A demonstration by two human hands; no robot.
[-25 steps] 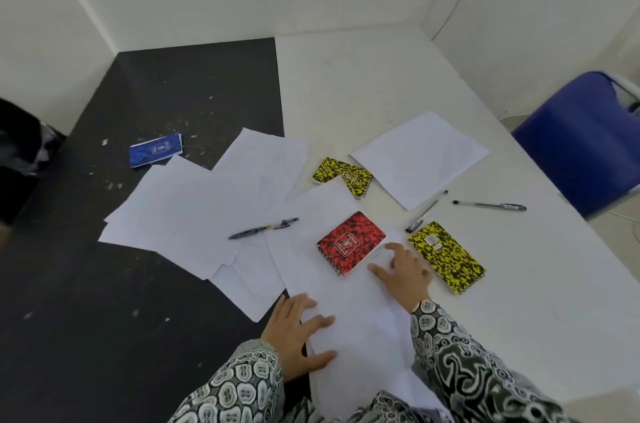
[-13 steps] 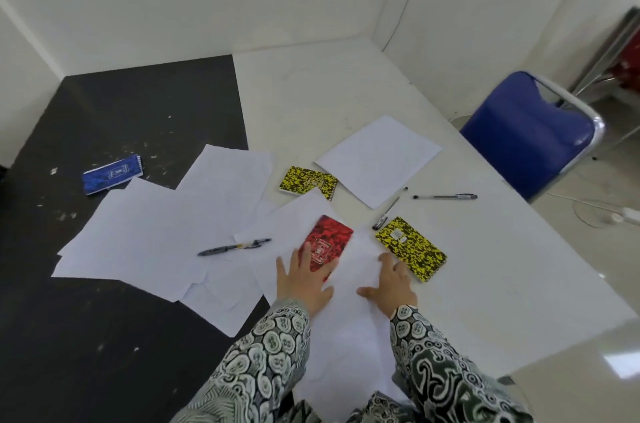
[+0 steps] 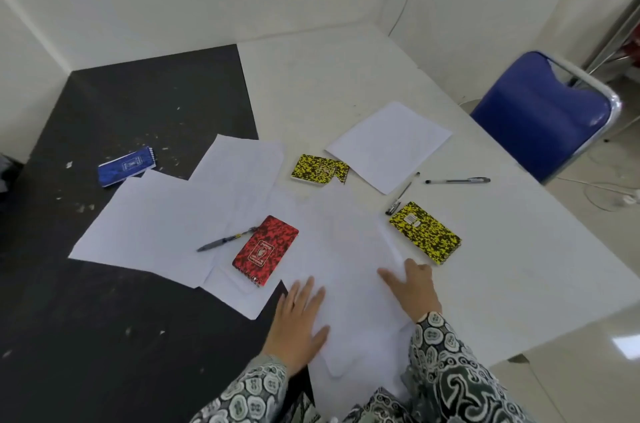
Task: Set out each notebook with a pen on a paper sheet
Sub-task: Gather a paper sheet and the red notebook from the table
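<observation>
Both hands press flat on a white paper sheet (image 3: 349, 287) near me: my left hand (image 3: 298, 322) on its left edge, my right hand (image 3: 412, 287) on its right part, fingers spread, holding nothing. A red notebook (image 3: 265, 251) lies on overlapping sheets just beyond my left hand, touching the tip of a grey pen (image 3: 225, 239). One yellow notebook (image 3: 424, 232) rests on the bare white table right of my right hand, with a pen (image 3: 401, 194) at its far corner. Farther back lie a second yellow notebook (image 3: 318, 170), a single sheet (image 3: 388, 145), another pen (image 3: 457, 181) and a blue notebook (image 3: 126, 170).
The surface is a black table (image 3: 104, 318) on the left joined to a white table (image 3: 346, 76) on the right, in a room corner. A blue chair (image 3: 540, 117) stands past the right edge. More white sheets (image 3: 156, 225) overlap across the seam.
My left hand has let go of the red notebook, which now lies farther left by the grey pen. That hand drew back onto the near sheet. The camera view swung right.
</observation>
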